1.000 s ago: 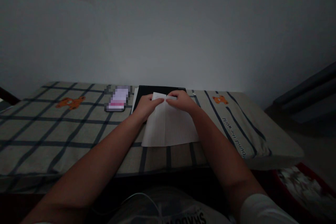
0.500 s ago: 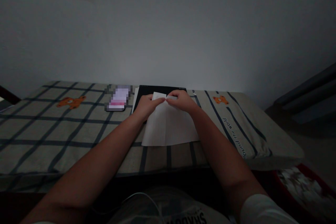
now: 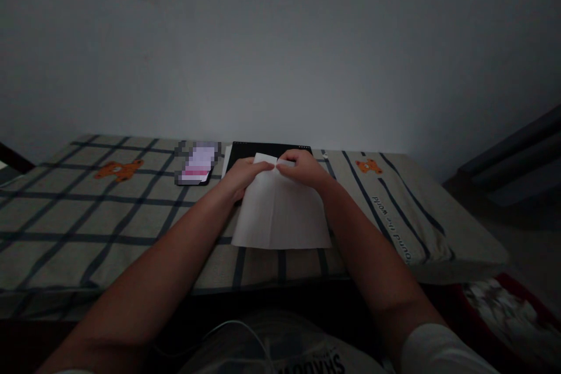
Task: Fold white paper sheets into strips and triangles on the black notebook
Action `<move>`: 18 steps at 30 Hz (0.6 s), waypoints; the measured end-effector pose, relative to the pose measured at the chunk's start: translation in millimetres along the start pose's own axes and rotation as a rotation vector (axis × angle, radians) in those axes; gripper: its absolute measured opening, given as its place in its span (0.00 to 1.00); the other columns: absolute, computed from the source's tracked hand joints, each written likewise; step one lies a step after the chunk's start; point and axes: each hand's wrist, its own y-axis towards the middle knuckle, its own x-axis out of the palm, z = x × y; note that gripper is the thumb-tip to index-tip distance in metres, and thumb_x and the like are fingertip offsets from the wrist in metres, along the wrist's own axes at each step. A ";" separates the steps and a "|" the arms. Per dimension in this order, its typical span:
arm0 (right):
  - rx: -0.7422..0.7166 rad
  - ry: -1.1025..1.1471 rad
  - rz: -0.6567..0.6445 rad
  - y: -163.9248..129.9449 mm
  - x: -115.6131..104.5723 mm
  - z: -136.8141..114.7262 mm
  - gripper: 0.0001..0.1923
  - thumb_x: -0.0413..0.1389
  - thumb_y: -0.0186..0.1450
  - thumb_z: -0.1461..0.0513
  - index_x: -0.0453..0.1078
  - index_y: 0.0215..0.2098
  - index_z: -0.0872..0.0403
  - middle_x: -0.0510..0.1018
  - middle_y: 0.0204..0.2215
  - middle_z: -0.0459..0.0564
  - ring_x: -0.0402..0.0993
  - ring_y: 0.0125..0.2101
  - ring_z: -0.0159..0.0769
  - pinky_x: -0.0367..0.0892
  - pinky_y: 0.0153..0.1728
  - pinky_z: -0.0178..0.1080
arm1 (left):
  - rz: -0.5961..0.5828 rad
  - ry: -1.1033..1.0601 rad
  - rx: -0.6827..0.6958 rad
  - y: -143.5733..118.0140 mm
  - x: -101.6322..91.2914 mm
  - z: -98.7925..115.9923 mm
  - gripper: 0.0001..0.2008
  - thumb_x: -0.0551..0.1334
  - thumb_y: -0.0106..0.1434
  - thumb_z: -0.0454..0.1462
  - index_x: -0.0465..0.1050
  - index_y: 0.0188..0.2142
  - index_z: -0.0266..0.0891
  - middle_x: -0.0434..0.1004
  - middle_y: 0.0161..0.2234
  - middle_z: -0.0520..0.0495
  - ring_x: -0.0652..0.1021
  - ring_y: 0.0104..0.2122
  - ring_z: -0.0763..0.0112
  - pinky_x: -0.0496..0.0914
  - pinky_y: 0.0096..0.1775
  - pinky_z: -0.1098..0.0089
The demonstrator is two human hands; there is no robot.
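Over the checked cloth [image 3: 131,222], white paper [image 3: 298,216] kinda flares toward the near edge, left hand [image 3: 243,174] and right hand [image 3: 307,169] both pinching its far end, crease [image 3: 272,210] running between, neither's closer

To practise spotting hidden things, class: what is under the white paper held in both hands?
Beyond the paper, on the far side, a black cover shows; on the near side, checked cloth. How far the cover reaches underneath, and anything else there, is hidden.
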 end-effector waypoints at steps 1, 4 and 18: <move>-0.010 -0.006 -0.005 -0.1 0.2 0.1 0.09 0.55 0.58 0.59 0.75 0.32 0.56 0.78 0.32 0.50 0.72 0.34 0.36 0.64 0.36 0.37 | -0.004 0.005 -0.020 -0.4 -0.6 0.8 0.10 0.68 0.45 0.37 0.76 0.29 0.37 0.77 0.25 0.47 0.75 0.22 0.68 0.67 0.26 0.70; -0.046 -0.029 -0.011 -0.5 1.0 1.0 0.09 0.56 0.58 0.59 0.75 0.32 0.56 0.78 0.32 0.50 0.72 0.34 0.36 0.64 0.37 0.37 | 0.008 0.058 -0.005 -0.3 -2.5 0.8 0.09 0.68 0.46 0.37 0.75 0.27 0.37 0.76 0.23 0.48 0.75 0.21 0.69 0.66 0.24 0.71; -0.016 -0.040 0.005 0.0 4.0 1.8 0.09 0.56 0.57 0.59 0.75 0.31 0.55 0.78 0.32 0.50 0.72 0.35 0.36 0.64 0.38 0.38 | 0.092 0.102 0.130 -1.4 2.8 -3.6 0.07 0.67 0.45 0.38 0.73 0.24 0.37 0.74 0.21 0.49 0.72 0.20 0.71 0.62 0.23 0.72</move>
